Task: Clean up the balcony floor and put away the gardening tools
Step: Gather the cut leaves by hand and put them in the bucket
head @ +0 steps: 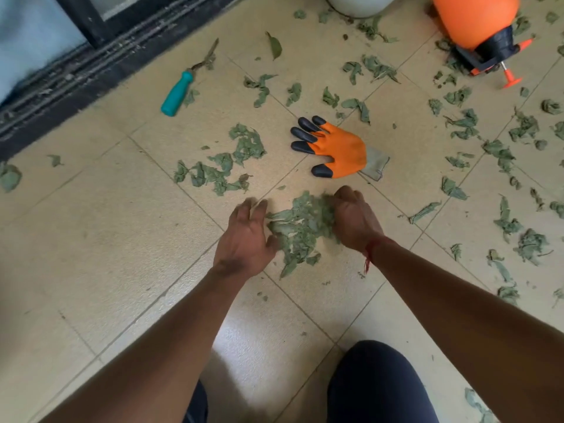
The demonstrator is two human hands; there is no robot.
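Between the two hands, on the balcony floor (91, 239), sits a heaped leaf pile (300, 227). Left hand (244, 236): palm down, fingers spread and relaxed, thumb touching the pile's left edge; it holds nothing. Right hand (355, 221): set against the pile's right side, fingers bent at the knuckles, tips hidden by the leaves; whether it grips any leaves cannot be told. A red thread (367, 254) is tied at the right wrist.

Just beyond the right hand, apart from the pile, an orange glove (335, 149) with black fingertips lies flat, its fingers pointing away to the left. Beyond the left hand, a patch of loose leaves (219, 169) is spread over the tiles. Farther beyond the left hand and to its left, a teal-handled tool (177, 93) lies near the dark door track (61, 80); its metal end sits among leaf scraps and its type is unclear. Well beyond the right hand and to its right, an orange sprayer (476, 22) lies tilted, pump handle toward the right. A white pot (360, 4), cut off by the upper edge of view, stands to the sprayer's left. Scattered leaves (525, 129) cover the floor to the right of the right hand. Nearer than the hands, a knee in dark trousers (381, 383) shows.
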